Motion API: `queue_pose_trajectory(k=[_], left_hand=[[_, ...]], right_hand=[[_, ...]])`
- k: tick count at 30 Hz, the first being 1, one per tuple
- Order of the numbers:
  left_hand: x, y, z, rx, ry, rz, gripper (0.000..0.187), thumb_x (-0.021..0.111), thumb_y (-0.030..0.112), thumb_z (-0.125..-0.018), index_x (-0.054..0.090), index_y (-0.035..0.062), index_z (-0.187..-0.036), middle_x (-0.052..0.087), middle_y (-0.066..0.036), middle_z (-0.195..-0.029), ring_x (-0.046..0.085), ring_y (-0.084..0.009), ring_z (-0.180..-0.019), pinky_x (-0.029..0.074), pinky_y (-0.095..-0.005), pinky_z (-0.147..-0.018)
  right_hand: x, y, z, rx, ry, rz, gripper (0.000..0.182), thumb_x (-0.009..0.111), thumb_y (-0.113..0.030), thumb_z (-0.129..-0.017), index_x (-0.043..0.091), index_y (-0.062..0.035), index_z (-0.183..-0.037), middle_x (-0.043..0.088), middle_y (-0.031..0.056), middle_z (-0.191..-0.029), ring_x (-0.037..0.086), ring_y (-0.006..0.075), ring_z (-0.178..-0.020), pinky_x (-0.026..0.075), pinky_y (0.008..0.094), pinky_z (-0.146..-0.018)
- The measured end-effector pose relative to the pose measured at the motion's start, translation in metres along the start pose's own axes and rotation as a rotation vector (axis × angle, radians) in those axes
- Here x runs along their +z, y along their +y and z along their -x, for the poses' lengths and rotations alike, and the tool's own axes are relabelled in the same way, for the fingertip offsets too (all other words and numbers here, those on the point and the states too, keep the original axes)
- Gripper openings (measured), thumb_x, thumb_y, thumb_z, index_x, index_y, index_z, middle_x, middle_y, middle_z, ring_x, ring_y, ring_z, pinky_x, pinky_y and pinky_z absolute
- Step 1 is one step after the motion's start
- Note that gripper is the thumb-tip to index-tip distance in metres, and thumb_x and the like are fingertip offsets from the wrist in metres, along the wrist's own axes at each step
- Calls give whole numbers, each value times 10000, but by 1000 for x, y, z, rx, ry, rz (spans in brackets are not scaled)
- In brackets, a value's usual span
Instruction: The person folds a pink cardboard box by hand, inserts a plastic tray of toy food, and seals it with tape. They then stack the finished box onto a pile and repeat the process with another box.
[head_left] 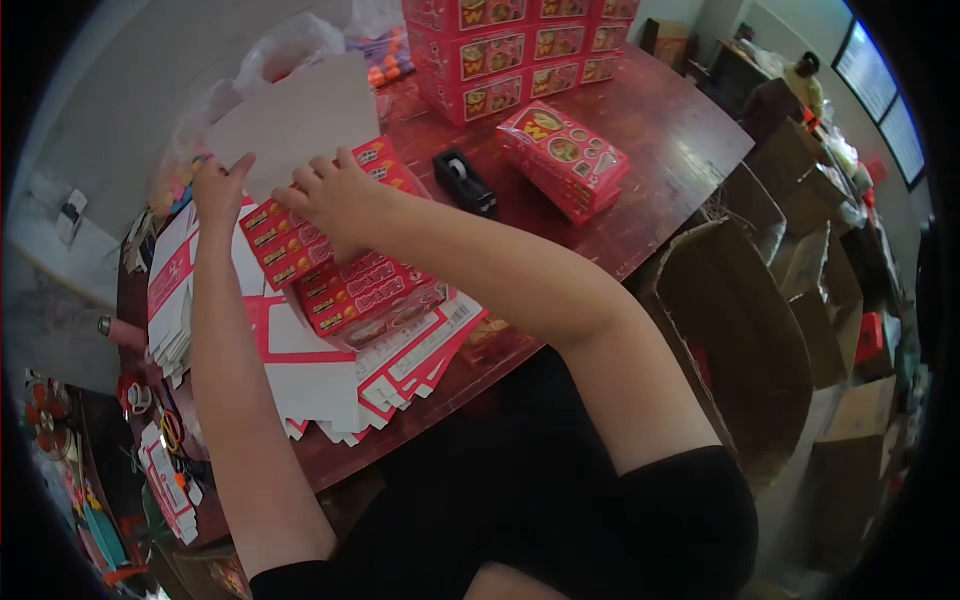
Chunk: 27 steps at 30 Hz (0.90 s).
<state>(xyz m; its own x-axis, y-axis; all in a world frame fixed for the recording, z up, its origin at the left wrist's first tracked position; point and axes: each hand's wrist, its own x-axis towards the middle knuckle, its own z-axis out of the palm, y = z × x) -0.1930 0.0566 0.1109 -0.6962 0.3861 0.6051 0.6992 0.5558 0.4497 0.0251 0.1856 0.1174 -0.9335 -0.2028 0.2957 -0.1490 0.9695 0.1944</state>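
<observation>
My right hand (345,205) bends over a row of small red printed packs (285,255), its fingers curled on their tops. This row sits tilted beside more red packs (350,290) in an opened pink display box (385,325). Behind the packs rises a plain whitish flap (295,125), apparently the box's lid. Close to the flap's lower left corner is my left hand (222,190), with the thumb stretched away from the fingers; some fingertips are hard to make out. Flat pink and white cartons (320,390) lie stacked under the box.
A black tape dispenser (465,182) stands right of the box, near a short stack of pink boxes (565,155). A tall pile of pink boxes (520,55) is at the back. Open brown cartons (735,340) stand right of the red table (690,150). A person (805,85) is far off.
</observation>
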Motion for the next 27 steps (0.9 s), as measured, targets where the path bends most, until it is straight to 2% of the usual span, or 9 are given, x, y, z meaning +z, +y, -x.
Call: queue_pose_trajectory(k=[4,6,8,10,12,15,19,22,27], left_hand=[[-55,69,53,124,203,-73,373,719,338,-778,646,-27,-807,641,-171,-726,606,-274,-627,452,-339,-600],[-91,102,97,291,240,35,222,691,188,-813,665,-14,-904,679,-133,-822,645,-232,-716,475,-318,-670],[-134,111,136,542,21,215,136,674,155,-806,675,27,-853,679,-140,-845,657,-235,-769,480,-328,-707],[-155,111,146,799,-533,475,236,608,261,-868,656,33,-903,666,-159,-917,651,-234,-817,488,-332,-755],[-134,110,164,493,-702,247,251,594,273,-873,645,32,-922,659,-157,-933,644,-234,-831,484,-336,-764],[-88,96,177,195,-628,43,275,574,291,-880,629,31,-950,649,-154,-957,635,-234,-852,479,-342,-777],[-61,85,162,61,-542,51,308,547,314,-888,608,29,-988,635,-150,-988,622,-234,-880,471,-351,-795],[-47,82,145,-18,-528,96,334,527,332,-895,592,27,-1016,625,-147,-1012,612,-234,-901,466,-357,-808],[-36,78,140,-73,-537,148,378,494,361,-906,566,25,-1063,608,-142,-1051,596,-233,-936,456,-367,-831]], right_hand=[[-14,-18,56,-34,315,77,771,689,-342,-680,340,-162,-1344,413,149,-1328,427,343,-1179,339,538,-926],[-20,-38,95,-40,435,75,618,570,-281,-775,352,-160,-1340,400,162,-1344,425,344,-1179,340,547,-922],[-18,-60,133,-70,499,65,569,494,-262,-810,324,-192,-1348,421,149,-1327,423,337,-1196,330,554,-946],[13,-92,164,-102,513,-29,563,469,-275,-812,300,-238,-1348,452,105,-1305,431,303,-1205,319,548,-983],[17,-98,183,-151,525,125,549,471,-285,-808,311,-253,-1331,459,67,-1298,441,271,-1200,312,531,-1003],[18,-99,191,-150,633,82,511,472,-272,-826,322,-244,-1313,458,74,-1282,449,290,-1179,317,554,-984],[-3,-83,188,-220,647,-105,512,503,-238,-812,361,-186,-1302,485,160,-1226,452,361,-1157,335,574,-961],[-23,-77,185,-229,565,150,592,582,-279,-740,414,-132,-1288,474,159,-1261,436,359,-1185,312,553,-998],[-19,-65,182,-259,551,29,714,657,-321,-645,427,-127,-1293,462,150,-1286,414,353,-1212,277,553,-1020]])
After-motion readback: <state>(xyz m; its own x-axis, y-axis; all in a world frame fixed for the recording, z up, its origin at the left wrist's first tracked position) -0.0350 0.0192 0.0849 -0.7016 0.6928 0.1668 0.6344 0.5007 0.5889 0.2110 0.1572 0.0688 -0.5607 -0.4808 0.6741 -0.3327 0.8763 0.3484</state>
